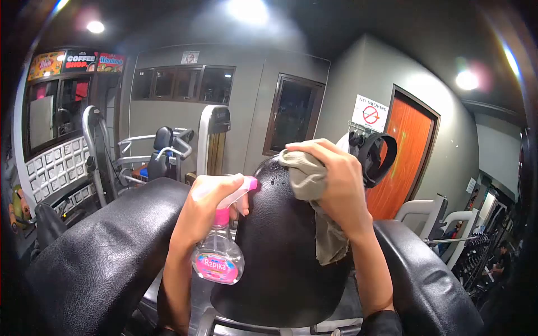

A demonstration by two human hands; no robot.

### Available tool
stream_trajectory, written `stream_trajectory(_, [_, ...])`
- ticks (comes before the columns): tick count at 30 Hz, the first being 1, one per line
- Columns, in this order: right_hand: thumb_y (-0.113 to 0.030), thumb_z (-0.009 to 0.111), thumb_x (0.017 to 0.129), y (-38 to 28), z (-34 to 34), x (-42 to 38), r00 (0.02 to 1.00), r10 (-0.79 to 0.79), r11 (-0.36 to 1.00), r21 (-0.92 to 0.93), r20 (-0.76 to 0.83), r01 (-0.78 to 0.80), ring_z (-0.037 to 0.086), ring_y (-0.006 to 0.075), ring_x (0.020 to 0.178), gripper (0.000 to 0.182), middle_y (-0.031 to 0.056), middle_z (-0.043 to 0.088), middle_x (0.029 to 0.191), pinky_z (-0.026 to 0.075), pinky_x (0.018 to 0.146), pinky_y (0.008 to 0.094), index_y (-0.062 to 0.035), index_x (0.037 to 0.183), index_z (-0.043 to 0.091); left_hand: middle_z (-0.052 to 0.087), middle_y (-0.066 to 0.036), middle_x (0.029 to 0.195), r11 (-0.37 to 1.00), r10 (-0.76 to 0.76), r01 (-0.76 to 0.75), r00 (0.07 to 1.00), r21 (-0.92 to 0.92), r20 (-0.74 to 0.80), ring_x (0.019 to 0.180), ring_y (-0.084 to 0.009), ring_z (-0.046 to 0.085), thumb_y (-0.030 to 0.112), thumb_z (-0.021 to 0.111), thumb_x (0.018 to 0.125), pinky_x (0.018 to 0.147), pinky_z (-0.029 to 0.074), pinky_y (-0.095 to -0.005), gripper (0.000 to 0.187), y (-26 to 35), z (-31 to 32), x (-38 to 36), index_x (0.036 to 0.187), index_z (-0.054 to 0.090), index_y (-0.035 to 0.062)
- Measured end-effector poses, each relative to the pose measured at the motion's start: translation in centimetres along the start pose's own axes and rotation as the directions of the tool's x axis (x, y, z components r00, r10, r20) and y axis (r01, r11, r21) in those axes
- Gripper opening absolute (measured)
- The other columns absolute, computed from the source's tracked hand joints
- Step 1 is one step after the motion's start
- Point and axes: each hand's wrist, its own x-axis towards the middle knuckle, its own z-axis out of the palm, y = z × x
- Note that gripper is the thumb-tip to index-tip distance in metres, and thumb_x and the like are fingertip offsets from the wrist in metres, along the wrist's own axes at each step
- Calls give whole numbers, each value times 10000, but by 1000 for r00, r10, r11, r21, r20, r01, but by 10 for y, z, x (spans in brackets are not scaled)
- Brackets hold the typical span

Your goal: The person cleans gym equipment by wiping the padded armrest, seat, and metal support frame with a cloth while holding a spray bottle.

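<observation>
My left hand (206, 203) is wrapped round the neck and trigger of a clear spray bottle (219, 246) with a pink nozzle and a pink "Rapika" label. The nozzle points right, toward a black padded backrest (274, 252). Wet droplets dot the upper part of that pad. Bunched in my right hand (339, 182) is a grey-green cloth (307, 176), pressed close against the pad's upper right edge. A loose end of the cloth hangs down over the pad.
Black padded arms of the machine flank me, one on the left (112, 252) and one on the right (426, 280). Other gym machines (165, 154) stand behind. At right are an orange door (400, 151), a dumbbell rack (473, 257) and a seated person (500, 260).
</observation>
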Motion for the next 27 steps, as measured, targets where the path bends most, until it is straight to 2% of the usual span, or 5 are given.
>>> stream_trajectory(7, [0, 703, 642, -8, 28, 15, 984, -54, 973, -212, 170, 90, 658, 299, 926, 413, 60, 694, 986, 556, 806, 405, -107, 1042, 713, 667, -100, 695, 994, -43, 42, 999, -102, -7, 635, -156, 613, 350, 485, 985, 632, 470, -280, 484, -16, 1, -5, 777, 691, -36])
stream_trajectory(13, [-5, 735, 633, -13, 28, 7, 913, -223, 971, -8, 341, 240, 656, 275, 942, 417, 26, 686, 1036, 568, 835, 388, -104, 1038, 709, 689, -120, 724, 987, -53, 58, 998, -150, 41, 663, -163, 625, 326, 510, 964, 651, 476, -275, 460, -18, 0, -14, 781, 698, -52])
stream_trajectory(19, [85, 634, 609, 6, -5, 13, 929, -114, 992, -12, 352, 126, 666, 274, 991, 480, 33, 724, 1043, 548, 869, 365, -145, 1012, 755, 691, -140, 724, 952, -50, 63, 997, -299, 52, 637, -167, 621, 332, 510, 950, 626, 474, -277, 465, -39, 2, -30, 780, 698, -57])
stream_trajectory(25, [24, 613, 651, 5, 9, 45, 943, -50, 975, -189, 330, 117, 677, 300, 980, 400, 76, 740, 1032, 544, 878, 389, -108, 995, 768, 688, -151, 718, 923, -55, 75, 996, -378, 64, 551, -164, 591, 340, 489, 949, 557, 462, -279, 483, -47, 1, -42, 779, 695, -62])
stream_trajectory(27, [5, 588, 659, 4, 26, 63, 856, -49, 973, -168, 514, 157, 687, 334, 991, 376, 112, 745, 1023, 516, 933, 391, -77, 974, 778, 689, -149, 714, 922, -51, 67, 997, -382, 52, 533, -157, 585, 359, 494, 945, 533, 454, -272, 493, -49, 3, -43, 789, 697, -62])
